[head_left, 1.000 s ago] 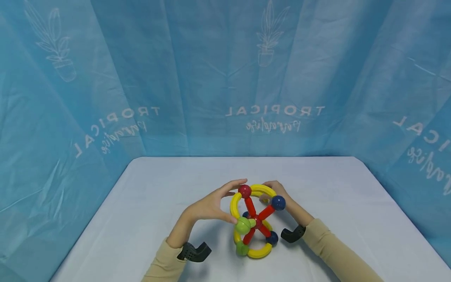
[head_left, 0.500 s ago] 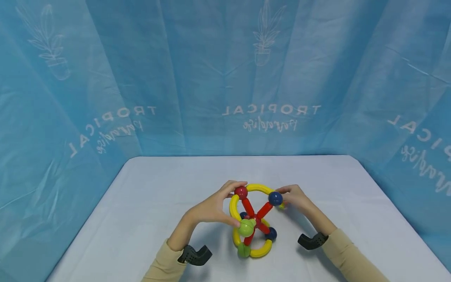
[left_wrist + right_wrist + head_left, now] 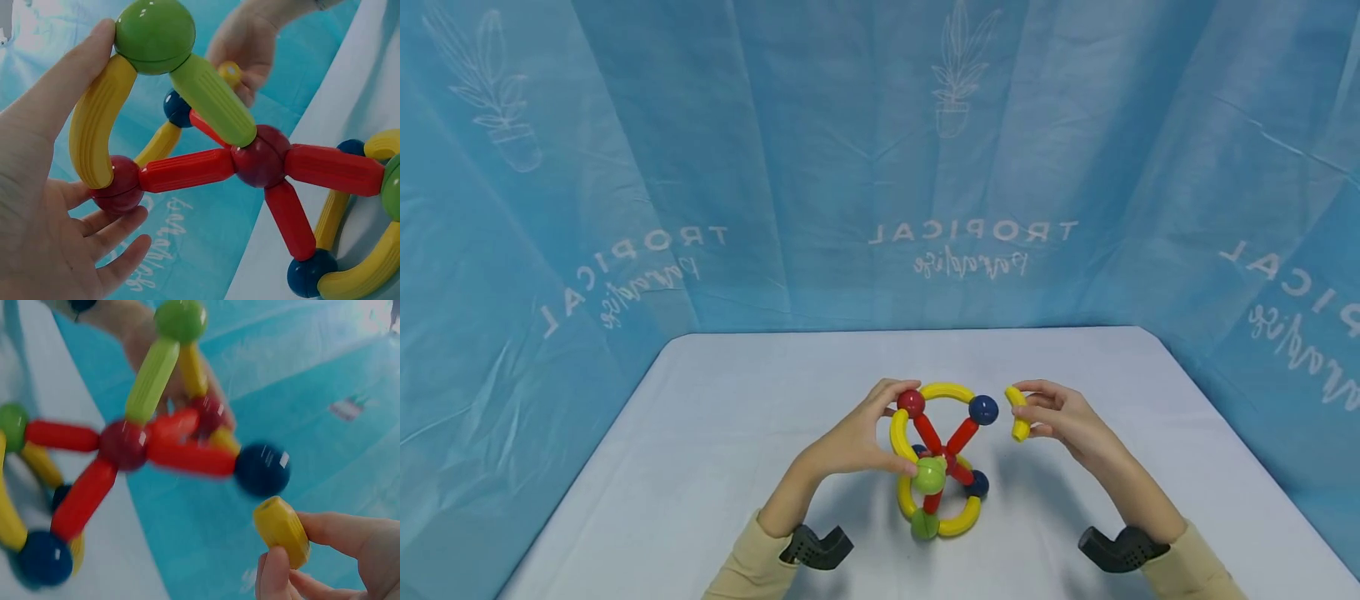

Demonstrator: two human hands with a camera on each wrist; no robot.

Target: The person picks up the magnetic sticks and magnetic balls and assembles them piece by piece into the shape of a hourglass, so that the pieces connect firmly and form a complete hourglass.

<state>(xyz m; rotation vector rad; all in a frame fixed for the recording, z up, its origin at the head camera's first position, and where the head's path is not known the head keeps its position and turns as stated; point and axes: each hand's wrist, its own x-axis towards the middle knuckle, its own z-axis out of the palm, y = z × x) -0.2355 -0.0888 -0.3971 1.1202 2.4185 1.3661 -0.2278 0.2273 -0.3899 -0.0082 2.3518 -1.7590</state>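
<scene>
A model of coloured balls and sticks stands on the table, red sticks (image 3: pixel 963 435) meeting at a central dark red ball (image 3: pixel 261 156). My left hand (image 3: pixel 855 439) holds its upper left side. The thumb presses a green ball (image 3: pixel 155 34) and the other fingers support a dark red ball (image 3: pixel 119 185), with a curved yellow stick (image 3: pixel 94 125) between these balls. To the right, my right hand (image 3: pixel 1075 423) pinches a loose yellow stick (image 3: pixel 282 532) between thumb and fingers. That stick is apart from the model, near its upper blue ball (image 3: pixel 262 469).
A white cloth covers the table (image 3: pixel 760 375). Blue printed curtains (image 3: pixel 820 167) hang behind and at both sides. The model's lower part has blue balls (image 3: pixel 976 483), a green ball (image 3: pixel 924 524) and curved yellow sticks (image 3: pixel 961 518).
My right hand has moved from behind the model out to the right, carrying the yellow stick clear of it. My left hand keeps its hold, and the model has shifted only slightly.
</scene>
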